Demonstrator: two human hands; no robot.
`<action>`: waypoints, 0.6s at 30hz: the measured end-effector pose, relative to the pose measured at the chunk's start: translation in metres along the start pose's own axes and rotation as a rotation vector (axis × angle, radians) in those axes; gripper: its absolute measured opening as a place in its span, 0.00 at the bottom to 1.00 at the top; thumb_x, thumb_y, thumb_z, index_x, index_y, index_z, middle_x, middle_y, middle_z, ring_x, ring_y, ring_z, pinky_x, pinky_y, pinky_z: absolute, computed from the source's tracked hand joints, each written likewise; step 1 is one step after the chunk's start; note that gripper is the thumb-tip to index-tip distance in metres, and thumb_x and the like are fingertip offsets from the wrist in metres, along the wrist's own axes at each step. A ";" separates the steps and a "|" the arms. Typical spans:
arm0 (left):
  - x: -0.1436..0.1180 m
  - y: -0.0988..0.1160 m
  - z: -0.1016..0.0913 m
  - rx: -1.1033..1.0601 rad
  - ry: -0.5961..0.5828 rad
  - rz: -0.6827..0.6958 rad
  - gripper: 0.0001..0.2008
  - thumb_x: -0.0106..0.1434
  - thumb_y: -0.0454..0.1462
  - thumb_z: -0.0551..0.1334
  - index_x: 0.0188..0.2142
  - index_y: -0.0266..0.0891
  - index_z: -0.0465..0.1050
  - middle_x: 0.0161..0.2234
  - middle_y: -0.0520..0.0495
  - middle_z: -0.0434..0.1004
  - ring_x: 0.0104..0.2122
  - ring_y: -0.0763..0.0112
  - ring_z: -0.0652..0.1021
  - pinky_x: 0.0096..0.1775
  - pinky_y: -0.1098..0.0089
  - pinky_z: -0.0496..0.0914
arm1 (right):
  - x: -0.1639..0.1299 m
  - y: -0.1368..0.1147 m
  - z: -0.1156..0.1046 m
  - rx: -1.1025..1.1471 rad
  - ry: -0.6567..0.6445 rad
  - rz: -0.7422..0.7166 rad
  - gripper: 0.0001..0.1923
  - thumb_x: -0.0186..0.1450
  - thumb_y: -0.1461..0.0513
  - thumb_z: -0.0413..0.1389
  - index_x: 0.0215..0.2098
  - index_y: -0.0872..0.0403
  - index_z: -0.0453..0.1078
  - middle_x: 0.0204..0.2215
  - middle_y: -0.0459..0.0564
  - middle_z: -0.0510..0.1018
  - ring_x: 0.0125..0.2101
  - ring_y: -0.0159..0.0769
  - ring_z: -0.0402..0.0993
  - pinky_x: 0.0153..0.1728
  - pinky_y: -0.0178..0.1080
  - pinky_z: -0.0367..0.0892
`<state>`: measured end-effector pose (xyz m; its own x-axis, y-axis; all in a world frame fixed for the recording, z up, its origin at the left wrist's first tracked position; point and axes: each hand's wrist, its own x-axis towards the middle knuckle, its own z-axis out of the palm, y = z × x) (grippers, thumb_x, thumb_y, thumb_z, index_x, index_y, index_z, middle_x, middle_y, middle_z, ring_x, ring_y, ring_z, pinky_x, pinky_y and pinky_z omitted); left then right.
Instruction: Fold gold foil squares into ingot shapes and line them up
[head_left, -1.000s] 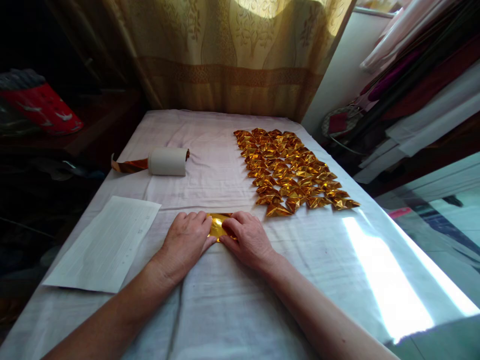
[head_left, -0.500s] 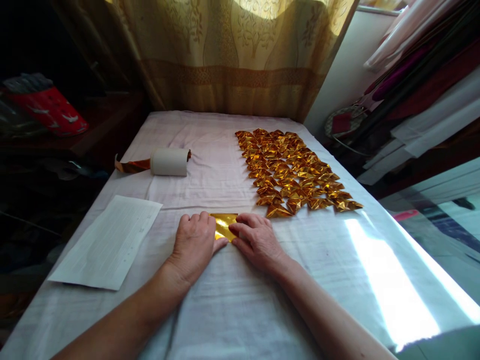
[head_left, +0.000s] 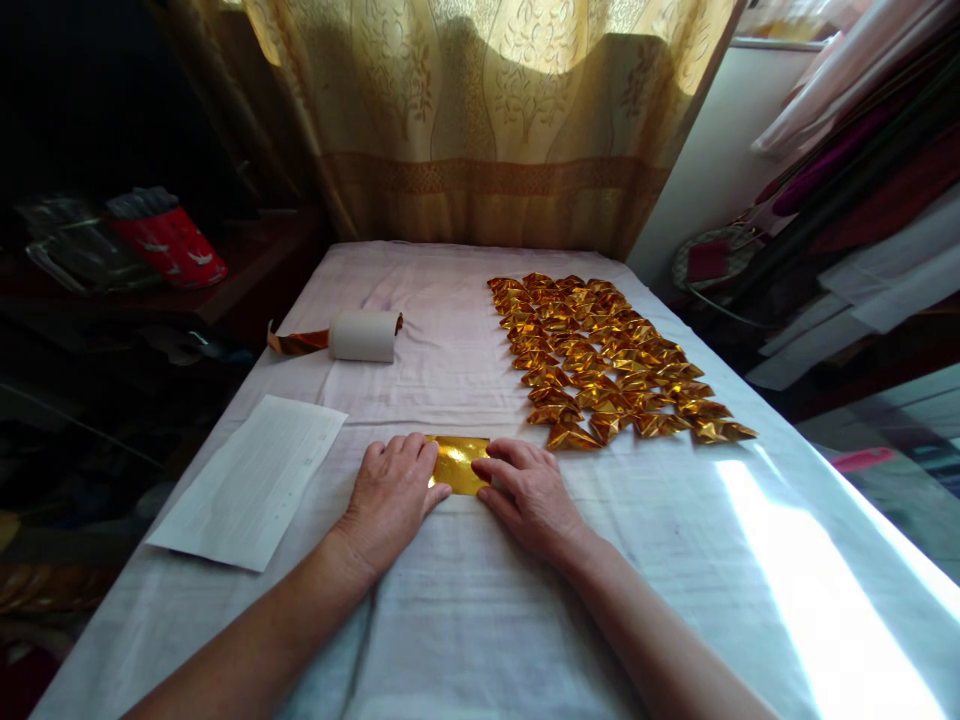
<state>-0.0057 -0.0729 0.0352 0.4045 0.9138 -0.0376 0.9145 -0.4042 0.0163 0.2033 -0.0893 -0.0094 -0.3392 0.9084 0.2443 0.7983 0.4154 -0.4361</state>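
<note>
A small sheet of gold foil paper lies flat on the white cloth between my hands. My left hand rests palm down with its fingers pressing the sheet's left edge. My right hand lies palm down too, its fingertips on the sheet's right edge. Beyond my right hand, several folded gold foil pieces lie in neat rows.
A white roll with a strip of gold foil trailing from it lies at the far left. A white paper sheet sits left of my hands. A curtain hangs behind the table. Red packets and stacked fabric flank it.
My hands have slid apart along the gold sheet, so more of it shows between them. The view has shifted slightly.
</note>
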 end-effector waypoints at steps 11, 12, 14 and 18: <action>-0.004 -0.028 0.003 -0.230 -0.059 0.039 0.21 0.64 0.35 0.61 0.57 0.46 0.69 0.55 0.45 0.72 0.56 0.59 0.70 0.55 0.59 0.64 | 0.000 0.000 0.000 -0.002 0.009 0.000 0.13 0.65 0.61 0.60 0.49 0.46 0.75 0.50 0.53 0.75 0.50 0.45 0.70 0.50 0.48 0.62; -0.004 -0.030 0.004 -0.248 -0.053 0.058 0.20 0.65 0.34 0.60 0.56 0.47 0.70 0.55 0.46 0.72 0.56 0.60 0.70 0.55 0.60 0.64 | 0.000 0.000 0.000 0.000 0.010 0.002 0.13 0.65 0.61 0.61 0.48 0.46 0.75 0.50 0.53 0.75 0.50 0.45 0.70 0.50 0.48 0.62; -0.005 -0.038 0.005 -0.277 -0.031 0.112 0.20 0.65 0.32 0.57 0.55 0.49 0.71 0.55 0.47 0.74 0.55 0.62 0.71 0.55 0.61 0.65 | 0.000 0.000 0.000 0.005 0.010 0.004 0.13 0.65 0.61 0.60 0.48 0.46 0.75 0.50 0.52 0.75 0.50 0.45 0.70 0.50 0.48 0.62; -0.015 -0.067 0.004 -0.124 0.100 -0.007 0.19 0.69 0.37 0.53 0.57 0.45 0.71 0.59 0.44 0.72 0.59 0.59 0.70 0.59 0.57 0.61 | -0.001 0.001 0.001 0.022 0.013 -0.002 0.12 0.66 0.60 0.59 0.48 0.46 0.75 0.50 0.52 0.75 0.50 0.44 0.70 0.50 0.48 0.62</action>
<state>-0.0729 -0.0598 0.0304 0.3903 0.9186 0.0615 0.9079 -0.3951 0.1402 0.2041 -0.0895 -0.0105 -0.3344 0.9069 0.2564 0.7864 0.4184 -0.4545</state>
